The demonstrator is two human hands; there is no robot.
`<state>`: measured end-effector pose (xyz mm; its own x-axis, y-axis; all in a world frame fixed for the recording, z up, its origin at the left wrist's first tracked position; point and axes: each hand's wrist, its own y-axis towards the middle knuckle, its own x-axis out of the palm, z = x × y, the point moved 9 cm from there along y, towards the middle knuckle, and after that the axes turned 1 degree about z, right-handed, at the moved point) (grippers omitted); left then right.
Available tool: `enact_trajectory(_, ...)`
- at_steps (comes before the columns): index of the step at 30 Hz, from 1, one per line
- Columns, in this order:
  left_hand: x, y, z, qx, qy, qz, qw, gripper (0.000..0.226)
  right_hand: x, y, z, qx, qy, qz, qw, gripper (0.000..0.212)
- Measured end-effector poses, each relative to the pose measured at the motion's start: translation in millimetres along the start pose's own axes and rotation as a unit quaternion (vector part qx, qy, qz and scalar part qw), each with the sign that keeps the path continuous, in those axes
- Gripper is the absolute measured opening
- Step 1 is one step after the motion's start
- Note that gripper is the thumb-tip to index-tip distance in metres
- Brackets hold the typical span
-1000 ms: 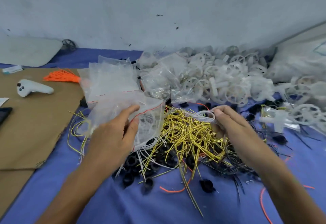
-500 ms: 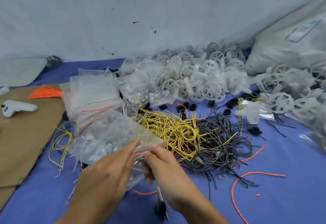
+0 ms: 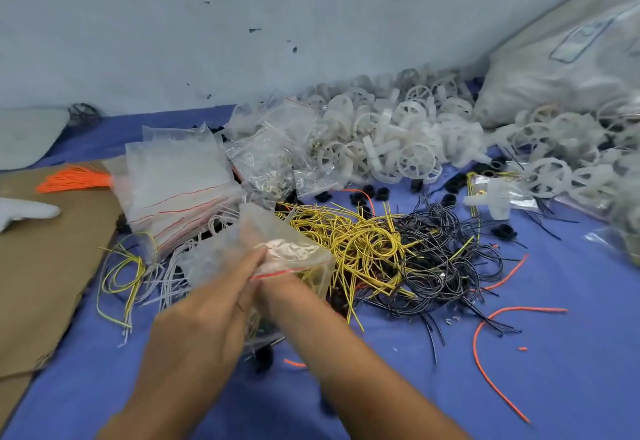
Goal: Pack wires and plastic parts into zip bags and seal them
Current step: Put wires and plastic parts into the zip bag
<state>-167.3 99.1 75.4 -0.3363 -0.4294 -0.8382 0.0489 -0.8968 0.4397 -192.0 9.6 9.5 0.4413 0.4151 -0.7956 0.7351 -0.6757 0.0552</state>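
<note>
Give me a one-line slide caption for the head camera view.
Left hand and right hand hold a zip bag over yellow wires and black wires on blue cloth.

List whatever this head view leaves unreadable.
- Right hand: its fingers are hidden behind the zip bag and the left hand, so its grip is unclear.
- Zip bag contents: something whitish, motion-blurred.
- White object on the cardboard: cut off by the left edge.
- Printed label on the big sack: blurred, unreadable.
</note>
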Motion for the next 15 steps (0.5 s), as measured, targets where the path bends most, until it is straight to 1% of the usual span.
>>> enact_trajectory(1, 7.1, 3.7, -10.5, -0.023, -0.013, -0.004, 1.0, 0.049, 11.7, 4.2, -2.6, 0.03, -0.004, -0.039, 0.999, 0.037)
enact_trajectory(2, 10.5, 6.6, -19.7, -0.042, -0.024, -0.003, 0.999, 0.05, 8.7, 2.3, 2.2, 0.048, 0.01, -0.027, 0.998, 0.034)
enact_trajectory(3, 15.2, 8.2, -26.4, -0.056, -0.034, 0.001, 0.998, 0.05, 5.2, 0.1, 3.6, 0.035, 0.009, -0.01, 0.999, 0.03)
enact_trajectory(4, 18.7, 9.1, -29.9, -0.062, -0.044, 0.008, 0.997, 0.049, 2.5, -8.1, 4.2, 0.048, 0.001, -0.013, 0.999, 0.024)
enact_trajectory(5, 19.9, 8.9, -30.0, -0.061, -0.052, 0.02, 0.997, 0.048, -3.6, -17.8, 4.4, 0.042, -0.014, -0.006, 0.999, 0.017)
enact_trajectory(6, 20.8, 9.5, -27.8, -0.056, -0.065, 0.028, 0.996, 0.048, -9.6, -24.2, 4.0, 0.04, -0.049, -0.001, 0.998, 0.014)
enact_trajectory(8, 22.8, 12.5, -23.3, -0.052, -0.096, 0.034, 0.993, 0.049, -19.2, -33.4, -4.2, 0.02, -0.186, 0.003, 0.982, 0.019)
enact_trajectory(9, 23.9, 13.1, -22.2, -0.052, -0.104, 0.034, 0.993, 0.049, -25.5, -38.6, -11.2, -0.006, -0.225, 0.016, 0.974, 0.019)
enact_trajectory(10, 23.9, 13.6, -21.8, -0.051, -0.106, 0.037, 0.992, 0.048, -29.7, -45.2, -16.6, -0.037, -0.22, 0.019, 0.975, 0.017)
enact_trajectory(11, 22.9, 13.1, -23.3, -0.058, -0.11, 0.043, 0.991, 0.048, -35.8, -55.0, -21.3, -0.061, -0.171, 0.01, 0.983, 0.014)
enact_trajectory(12, 21.5, 12.8, -26.1, -0.066, -0.12, 0.05, 0.989, 0.047, -48.8, -65.6, -22.5, -0.064, -0.093, -0.001, 0.994, 0.014)
enact_trajectory(13, 19.3, 12.1, -29.7, -0.075, -0.125, 0.06, 0.988, 0.045, -66.6, -74.7, -14.0, -0.047, -0.015, 0.004, 0.999, 0.016)
enact_trajectory(14, 17.2, 11.2, -32.3, -0.081, -0.123, 0.07, 0.987, 0.043, -88.9, -80.7, 2.8, -0.013, 0.039, 0.038, 0.998, 0.017)
enact_trajectory(15, 15.4, 10.3, -33.7, -0.086, -0.13, 0.074, 0.985, 0.042, -112.2, -82.4, 27.8, 0.036, 0.066, 0.093, 0.993, 0.016)
